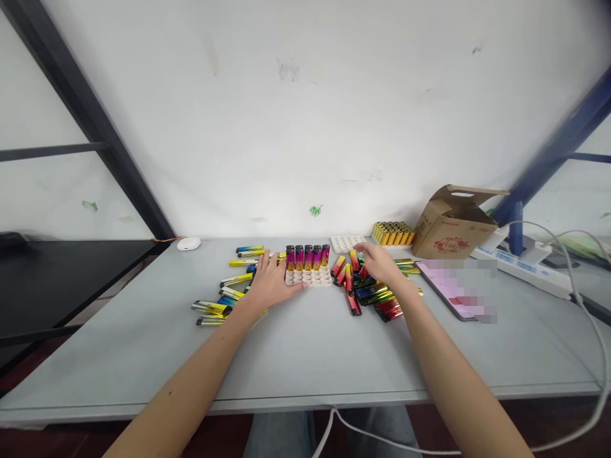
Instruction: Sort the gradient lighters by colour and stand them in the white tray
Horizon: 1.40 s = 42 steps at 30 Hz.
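Observation:
My left hand (272, 281) lies at the left side of a pale egg-crate-like tray (309, 278), fingers spread and the thumb at its front edge. A row of purple-and-gold lighters (308, 257) stands upright along the tray's back; the front cups hold none. My right hand (379, 262) is over a pile to the right, its fingers bent together beside a red-and-yellow lighter (354, 259). Whether they grip one is hard to see. Red, gold and green lighters (375, 294) lie loose below this hand. Yellow-and-silver lighters (212, 308) lie scattered around my left hand.
A second pale tray (347, 243) lies at the back. Beside it stands a block of yellow-orange lighters (394, 233), then an open cardboard box (453, 226). A phone or tablet (446, 286), a power strip (525, 270) with cables, and a white earbud case (189, 243) are on the table.

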Motion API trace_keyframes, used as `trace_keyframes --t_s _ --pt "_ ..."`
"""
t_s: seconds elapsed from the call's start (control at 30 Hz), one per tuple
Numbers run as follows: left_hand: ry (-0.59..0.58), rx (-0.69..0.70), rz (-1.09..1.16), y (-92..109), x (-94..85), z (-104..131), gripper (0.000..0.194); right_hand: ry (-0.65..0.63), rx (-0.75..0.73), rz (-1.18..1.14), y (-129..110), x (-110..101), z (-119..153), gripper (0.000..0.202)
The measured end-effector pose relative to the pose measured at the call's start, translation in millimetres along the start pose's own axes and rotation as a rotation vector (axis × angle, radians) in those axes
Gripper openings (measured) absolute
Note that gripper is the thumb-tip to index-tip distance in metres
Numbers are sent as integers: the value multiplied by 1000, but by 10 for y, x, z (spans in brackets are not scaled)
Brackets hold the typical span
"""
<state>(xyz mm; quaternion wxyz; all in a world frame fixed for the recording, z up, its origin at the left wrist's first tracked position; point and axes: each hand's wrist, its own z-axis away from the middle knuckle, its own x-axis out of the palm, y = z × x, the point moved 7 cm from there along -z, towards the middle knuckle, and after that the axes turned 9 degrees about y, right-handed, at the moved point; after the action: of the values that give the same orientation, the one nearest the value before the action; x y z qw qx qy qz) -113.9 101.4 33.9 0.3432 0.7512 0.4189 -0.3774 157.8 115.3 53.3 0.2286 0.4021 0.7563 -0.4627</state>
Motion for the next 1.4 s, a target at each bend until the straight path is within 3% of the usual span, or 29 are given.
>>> trace_keyframes --t_s 0.17,0.4,0.63,0.87,1.07,1.17,1.3,1.4 --pt "1 -5 -12 -27 33 2 84 -30 -103 -180 -138 42 24 37" --pt "-17 -35 7 -29 37 8 85 126 -105 -488 -221 -137 -59 29" --pt "-26 -75 18 -31 50 14 86 150 -43 -313 173 -213 1 26" --pt "-2 -52 -26 -43 59 17 88 86 -95 -93 195 -255 27 28" --pt "-46 -37 -25 -20 39 18 87 207 22 -78 447 -488 -12 32" --pt "-109 -48 -4 -38 8 3 86 127 4 -86 446 -436 -1 31" --pt "-168 -83 15 -121 -56 -18 90 -89 -129 -50 245 -232 69 35" --pt "-167 -109 5 -201 -86 -30 86 -184 -222 -34 109 -124 118 41"
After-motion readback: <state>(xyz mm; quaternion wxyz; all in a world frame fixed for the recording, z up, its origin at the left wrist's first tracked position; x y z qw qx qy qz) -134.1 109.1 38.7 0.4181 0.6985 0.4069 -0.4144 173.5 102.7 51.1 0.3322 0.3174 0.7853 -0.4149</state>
